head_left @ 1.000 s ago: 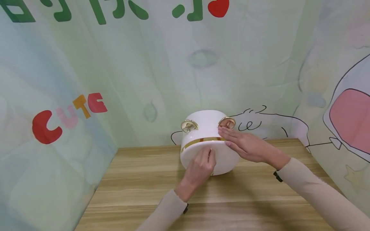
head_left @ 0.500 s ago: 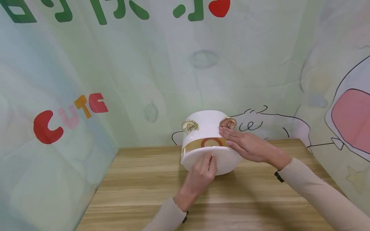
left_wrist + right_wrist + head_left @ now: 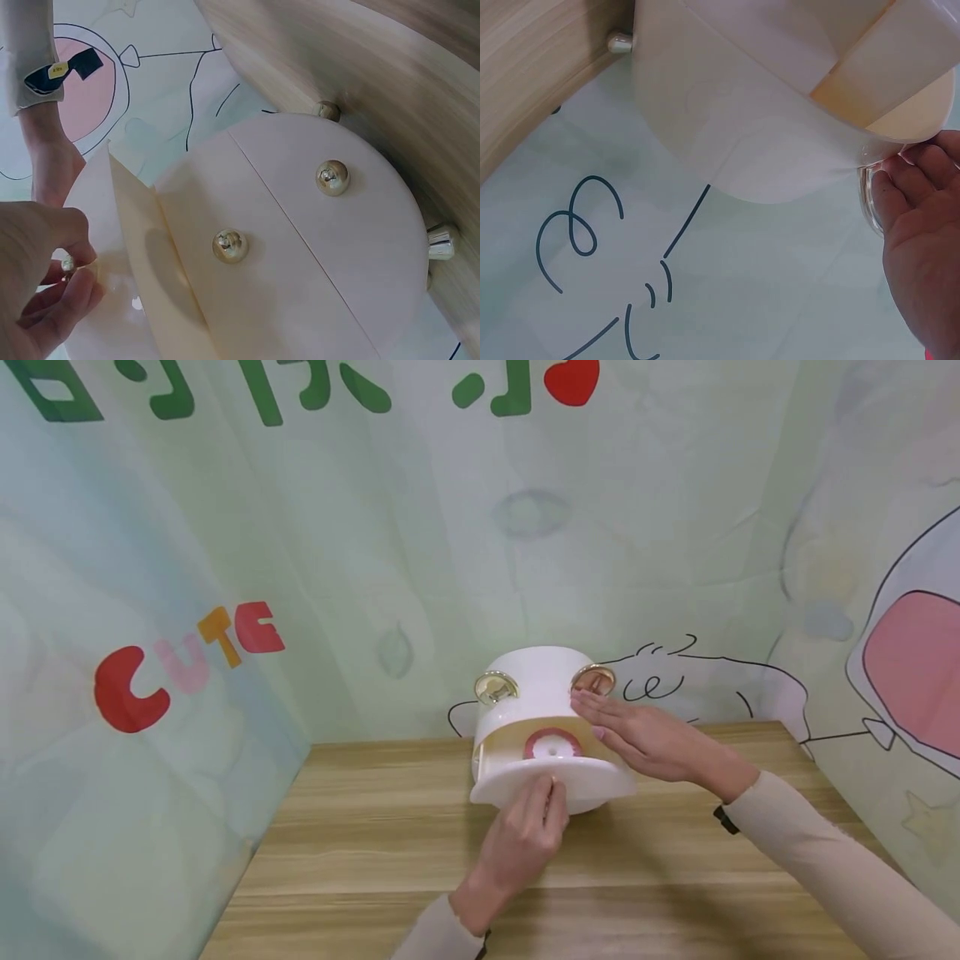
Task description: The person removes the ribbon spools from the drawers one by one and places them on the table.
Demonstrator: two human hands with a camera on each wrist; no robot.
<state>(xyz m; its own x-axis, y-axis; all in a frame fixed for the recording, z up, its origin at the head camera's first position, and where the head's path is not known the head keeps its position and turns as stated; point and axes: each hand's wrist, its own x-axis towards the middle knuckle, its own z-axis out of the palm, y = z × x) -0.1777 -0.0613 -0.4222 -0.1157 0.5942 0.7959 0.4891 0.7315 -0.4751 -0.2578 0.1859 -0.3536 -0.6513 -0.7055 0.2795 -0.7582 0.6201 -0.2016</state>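
Observation:
A white round-fronted jewelry box [image 3: 534, 683] stands on the table, with two gold ring-shaped ears on top. Its uppermost drawer [image 3: 596, 782] is pulled partly out. Inside the drawer lies a round pink-rimmed thing with a white centre [image 3: 552, 744]. My left hand [image 3: 522, 833] pinches the drawer's gold knob [image 3: 69, 265] between thumb and fingers. With fingers nearly straight, my right hand [image 3: 651, 739] rests on the box's upper right side, beside the right gold ear [image 3: 595, 675]. Lower drawer fronts with gold knobs [image 3: 229, 245] show in the left wrist view.
The wooden table [image 3: 360, 827] carries the box near its back edge. Close behind hangs a pale green printed cloth [image 3: 420, 568], which also covers both sides. Short gold feet [image 3: 442, 241] hold the box off the tabletop.
The top drawer has slid out toward me, drawn by my left hand, and its opening has widened. The pink-rimmed thing inside has come into view. My right hand has stayed against the box.

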